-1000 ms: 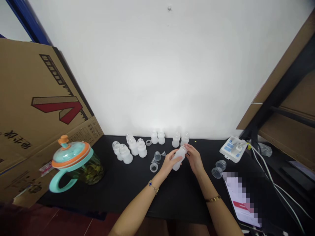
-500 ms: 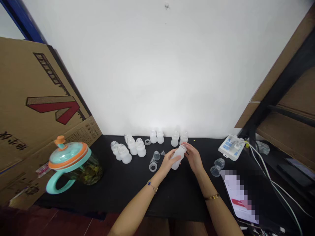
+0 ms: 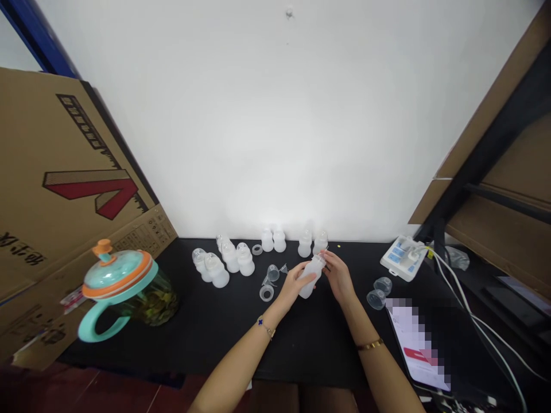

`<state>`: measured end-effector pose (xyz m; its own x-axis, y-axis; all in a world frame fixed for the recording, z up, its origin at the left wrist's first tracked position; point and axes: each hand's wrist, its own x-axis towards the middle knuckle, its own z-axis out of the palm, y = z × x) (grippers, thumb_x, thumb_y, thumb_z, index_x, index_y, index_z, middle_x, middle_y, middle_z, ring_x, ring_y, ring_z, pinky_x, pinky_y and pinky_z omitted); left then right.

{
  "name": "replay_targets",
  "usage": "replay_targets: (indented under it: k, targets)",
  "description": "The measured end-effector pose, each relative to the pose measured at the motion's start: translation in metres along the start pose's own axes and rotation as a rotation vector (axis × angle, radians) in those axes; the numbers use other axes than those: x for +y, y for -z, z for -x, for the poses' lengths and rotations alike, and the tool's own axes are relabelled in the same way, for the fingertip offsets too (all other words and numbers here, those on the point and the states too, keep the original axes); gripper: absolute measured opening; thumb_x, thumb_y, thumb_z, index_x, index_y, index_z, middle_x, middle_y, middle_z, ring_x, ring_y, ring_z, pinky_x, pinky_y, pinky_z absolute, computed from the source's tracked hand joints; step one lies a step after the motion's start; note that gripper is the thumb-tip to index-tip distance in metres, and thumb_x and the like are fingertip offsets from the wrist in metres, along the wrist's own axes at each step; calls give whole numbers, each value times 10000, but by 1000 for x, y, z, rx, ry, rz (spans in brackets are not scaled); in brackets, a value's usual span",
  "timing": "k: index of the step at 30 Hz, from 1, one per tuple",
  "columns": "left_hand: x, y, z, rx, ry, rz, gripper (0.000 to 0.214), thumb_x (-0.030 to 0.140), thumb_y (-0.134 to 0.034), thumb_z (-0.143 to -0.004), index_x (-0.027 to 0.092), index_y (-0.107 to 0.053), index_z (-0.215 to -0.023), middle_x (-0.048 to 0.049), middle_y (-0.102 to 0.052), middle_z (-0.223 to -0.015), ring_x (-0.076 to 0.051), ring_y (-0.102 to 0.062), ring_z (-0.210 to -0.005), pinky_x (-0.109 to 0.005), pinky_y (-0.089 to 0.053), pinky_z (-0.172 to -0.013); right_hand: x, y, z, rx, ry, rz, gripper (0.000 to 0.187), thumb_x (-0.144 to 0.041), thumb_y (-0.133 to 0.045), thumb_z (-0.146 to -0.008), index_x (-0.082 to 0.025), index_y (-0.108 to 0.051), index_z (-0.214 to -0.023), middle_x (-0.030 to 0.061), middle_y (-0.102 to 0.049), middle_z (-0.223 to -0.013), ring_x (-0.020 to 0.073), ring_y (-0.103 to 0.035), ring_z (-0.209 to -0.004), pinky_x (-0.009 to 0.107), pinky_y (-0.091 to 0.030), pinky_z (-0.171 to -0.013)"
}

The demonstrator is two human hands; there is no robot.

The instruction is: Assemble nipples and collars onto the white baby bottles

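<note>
My left hand (image 3: pixel 297 285) is wrapped round the body of a frosted white baby bottle (image 3: pixel 311 277), which tilts to the right above the black table (image 3: pixel 241 338). At the bottle's mouth, the fingers of my right hand (image 3: pixel 338 276) pinch a small clear top piece (image 3: pixel 322 253); its exact shape is partly hidden by the fingers. Left of my left hand lie a clear dome cap (image 3: pixel 272 272), a small clear funnel-like piece (image 3: pixel 283 268) and a translucent ring (image 3: pixel 266 293). Another ring (image 3: pixel 257 249) lies farther back.
Several capped bottles (image 3: pixel 217 271) stand at the back left, with more bottles (image 3: pixel 305 244) along the wall. On the left is a lidded teal jug (image 3: pixel 129 287). To the right are clear caps (image 3: pixel 377 299), a power strip (image 3: pixel 403 257) with cables and a phone (image 3: pixel 419 347).
The clear top piece now shows more upright at the bottle's mouth between my right fingers. Both hands stay almost in place, and the view has shifted slightly.
</note>
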<state>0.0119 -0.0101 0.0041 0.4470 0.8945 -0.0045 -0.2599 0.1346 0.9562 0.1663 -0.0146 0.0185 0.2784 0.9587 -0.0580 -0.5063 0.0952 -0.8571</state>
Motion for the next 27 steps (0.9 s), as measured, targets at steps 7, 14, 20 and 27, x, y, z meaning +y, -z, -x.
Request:
replay_targets:
  k: [7,14,20,27]
  targets:
    - [0,1,-1,-12,-18,-5,578,453,-801,-707,165,-648,-1184,-56,-684,-933,-166,-636,-680,-307,-544,-651,-2,-2,1,16,-3,-9,265,-350,-845,-624,-210,-779,-839,55,-731,-911,236,-628,-893,308,-471,-716]
    - [0,0,0,-9,-27,-8,570,445,-802,-705,159,-646,-1173,-54,-684,-926,-159,-632,-656,-302,-536,-635,1,-1,0,20,4,-13,255,-338,-859,-624,-214,-777,-831,36,-724,-890,206,-625,-841,292,-474,-697]
    - [3,-2,2,-4,-12,-3,564,448,-796,-714,167,-639,-1177,-53,-685,-931,-160,-640,-673,-290,-535,-634,1,-1,-1,35,3,-5,281,-351,-879,-597,-221,-773,-823,34,-720,-883,205,-624,-825,296,-472,-685]
    - [2,-1,1,0,-6,-6,593,472,-802,-701,163,-638,-1179,-49,-682,-898,-164,-637,-671,-286,-533,-627,1,0,-1,-21,-29,41,350,-462,-808,-664,-219,-792,-915,67,-745,-963,269,-638,-956,329,-470,-730]
